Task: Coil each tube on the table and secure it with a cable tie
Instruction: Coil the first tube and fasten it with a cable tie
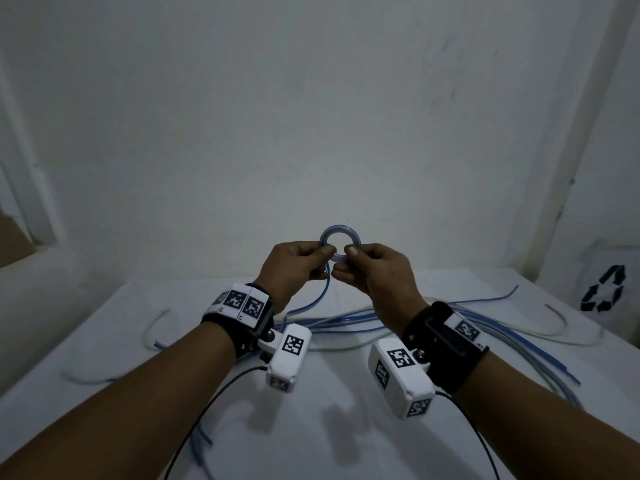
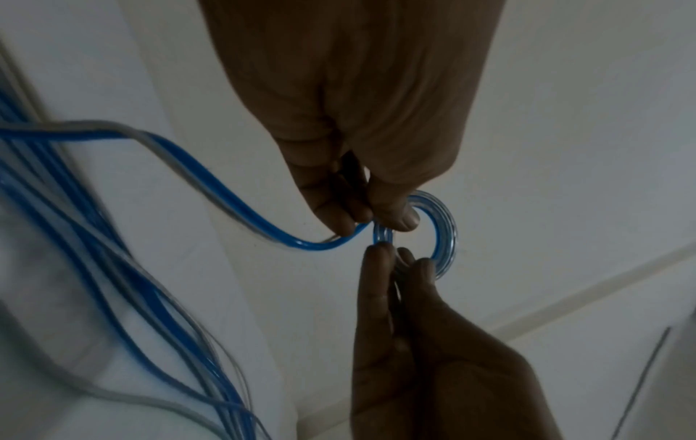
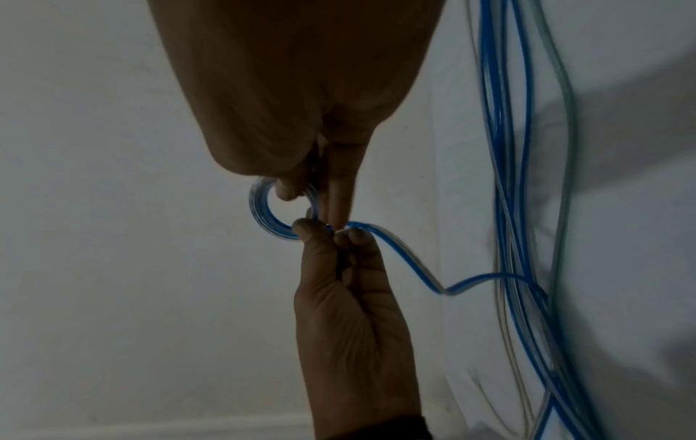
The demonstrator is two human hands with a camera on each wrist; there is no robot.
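Both hands are raised above the white table [image 1: 104,358], holding a small blue tube coil [image 1: 341,237] between them. My left hand [image 1: 323,260] pinches the coil's left side with thumb and fingers. The right hand [image 1: 346,263] pinches its lower right side. The tube's loose tail [image 1: 323,292] hangs from the coil down to the table. In the left wrist view the left hand [image 2: 376,221] grips the coil [image 2: 446,232] where the tail [image 2: 226,190] leaves it. In the right wrist view the right hand [image 3: 312,202] has its thumb inside the coil [image 3: 260,214]. No cable tie shows.
A bundle of loose blue tubes [image 1: 346,323] lies across the table under my hands and runs off to the right. Pale tubes [image 1: 152,327] curl at left and right. A box with a recycling mark [image 1: 604,289] stands at the right edge. A wall rises close behind.
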